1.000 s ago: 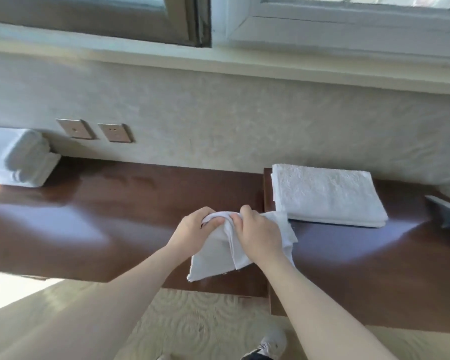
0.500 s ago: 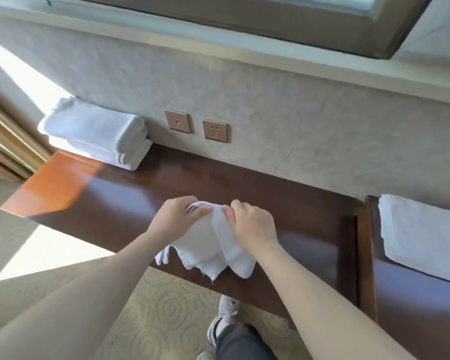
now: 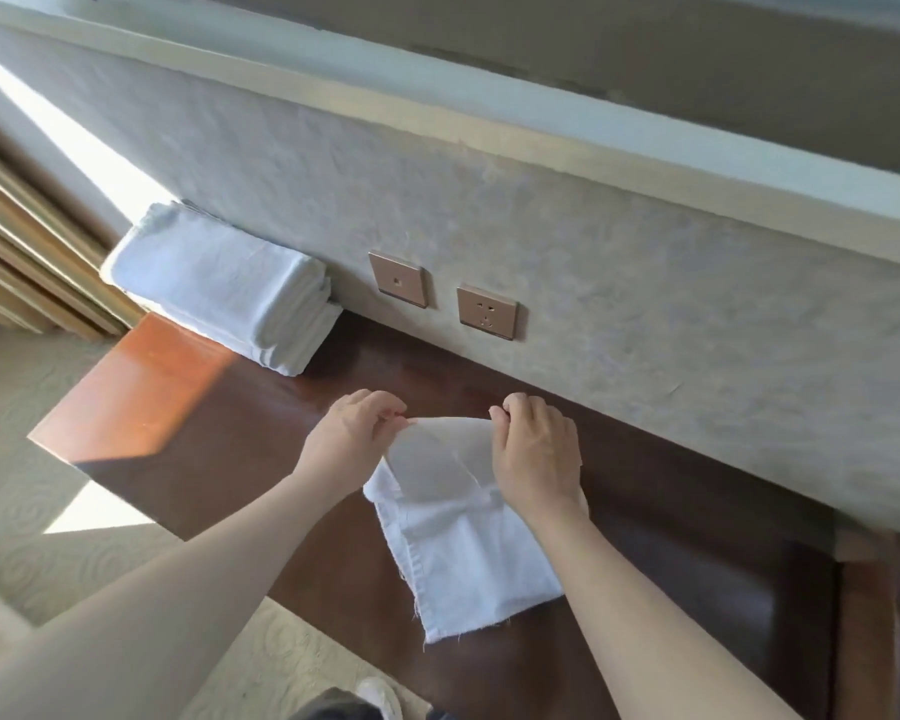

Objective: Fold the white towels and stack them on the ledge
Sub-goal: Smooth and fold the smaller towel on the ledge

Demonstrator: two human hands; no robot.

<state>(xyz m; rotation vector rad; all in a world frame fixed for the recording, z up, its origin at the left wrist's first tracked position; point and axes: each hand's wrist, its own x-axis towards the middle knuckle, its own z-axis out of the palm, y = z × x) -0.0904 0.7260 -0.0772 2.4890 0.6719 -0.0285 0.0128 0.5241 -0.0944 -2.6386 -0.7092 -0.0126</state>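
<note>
Stack of folded towels (image 3: 230, 288): sits at the far left end of the tabletop (image 3: 188, 407), against the wall, several white layers lying roughly square on one another. It lies well apart from the work in hand.

Left hand (image 3: 352, 433): fingers curled, thumb and fingertips pinching the upper left corner of the white towel (image 3: 463, 553) and holding that edge raised off the wood.

White towel: lies near the front edge of the tabletop, between the two hands, already doubled to a narrow panel. Its lower part rests flat with a frayed hem toward the person; its upper part is lifted and bowed between the two grips.

Right hand (image 3: 539, 454): fingers curled, pinching the upper right corner of the same edge, level with the left.

Two wall sockets (image 3: 442, 296): set in the wall behind the hands, clear of the work.

Assessment: the folding step is in hand on this towel, and stacking is not yet done for it. The next move appears to call for carrying the raised edge over onto the flat part, both corners kept level so the edges meet, then pressing it down. The finished fold would then need to travel left to the stack.
</note>
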